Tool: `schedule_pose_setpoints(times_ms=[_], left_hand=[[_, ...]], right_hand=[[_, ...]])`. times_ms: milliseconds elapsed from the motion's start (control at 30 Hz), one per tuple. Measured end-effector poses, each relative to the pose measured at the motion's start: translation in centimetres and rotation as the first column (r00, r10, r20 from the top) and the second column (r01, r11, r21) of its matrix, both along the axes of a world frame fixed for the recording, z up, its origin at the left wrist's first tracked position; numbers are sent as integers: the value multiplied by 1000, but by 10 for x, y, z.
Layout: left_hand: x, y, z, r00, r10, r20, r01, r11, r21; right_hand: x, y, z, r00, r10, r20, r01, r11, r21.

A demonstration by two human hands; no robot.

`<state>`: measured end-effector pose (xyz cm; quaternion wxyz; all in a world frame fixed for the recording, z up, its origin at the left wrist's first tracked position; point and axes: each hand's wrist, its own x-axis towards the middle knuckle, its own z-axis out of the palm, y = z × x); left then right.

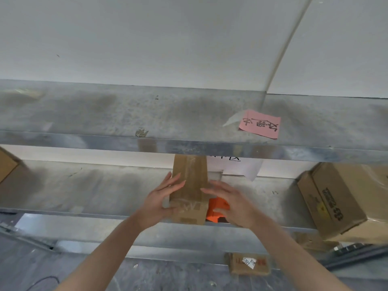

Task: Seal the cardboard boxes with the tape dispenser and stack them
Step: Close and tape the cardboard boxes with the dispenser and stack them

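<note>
Pressing flat on the left side of the narrow taped cardboard box, my left hand has straight fingers and grips nothing. My right hand is spread open at the box's right side (too blurred to judge contact), over an orange object lying between palm and box. The box rests on the metal shelf.

Both forearms rise from 6 o'clock; left hand points straight fingers toward 1 o'clock, right hand toward 10 o'clock.
</note>
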<state>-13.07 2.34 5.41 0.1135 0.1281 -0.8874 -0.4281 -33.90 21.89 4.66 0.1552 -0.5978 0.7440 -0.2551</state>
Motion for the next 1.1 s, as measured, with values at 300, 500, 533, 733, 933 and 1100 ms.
schedule_pose_setpoints(times_ms=[300,500,533,733,933,1100], left_hand=[[1,-45,-9,993,-116,26,116,993,2],[5,-34,-15,999,-41,-25,44,989,138],[6,-30,-18,998,-6,-64,14,993,117],[5,-12,-30,983,95,-160,-94,995,14],[3,-4,-39,969,148,-200,-168,982,-89],[2,-3,-33,972,164,-171,-171,985,-31]], right_hand=[[6,-17,-8,946,-72,316,86,996,-31],[20,-17,-11,946,-180,271,217,970,-111],[25,-16,-15,936,-201,288,250,958,-143],[40,-16,-21,910,-287,298,355,913,-203],[52,-21,-23,867,-354,351,440,874,-205],[56,-21,-15,872,-386,300,445,881,-160]])
